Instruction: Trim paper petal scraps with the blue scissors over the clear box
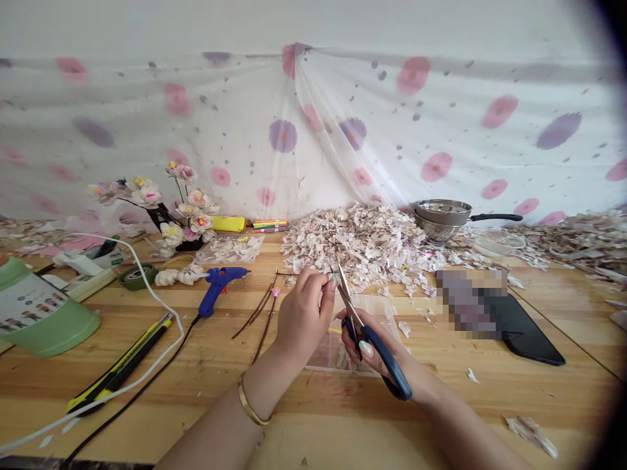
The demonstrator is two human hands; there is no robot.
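1. The scissors (390,369), with blue handles and grey blades, are held over the near middle of the wooden table (490,405), with the blades pointing up and away from the person.
2. The right hand (375,349) has its fingers (366,350) curled shut through and around the handles. The blades look barely parted.
3. The left hand (304,313) is just beside the blades. Its thumb and forefinger are pinched shut on a small piece (335,277) at the blade edge, which is too small to identify. A gold bangle (252,408) sits on that wrist.
4. Under both hands lies a clear plastic tray (337,356), partly hidden by them.
5. Just left of the left hand lie thin brown stems (259,313), one of them with a pink bud (275,292).
6. Farther left are a blue glue gun (218,287), its black cable, a white cable (147,287), a yellow-and-black utility knife (122,365) and a green jug (44,320).
7. Behind the hands spreads a heap of pale petal scraps (362,241). A metal pan (443,212) is at its right edge.
8. To the right lies a black flat device (526,333).
9. At the back left stands a bunch of artificial flowers (189,209) in front of a spotted curtain (441,117).
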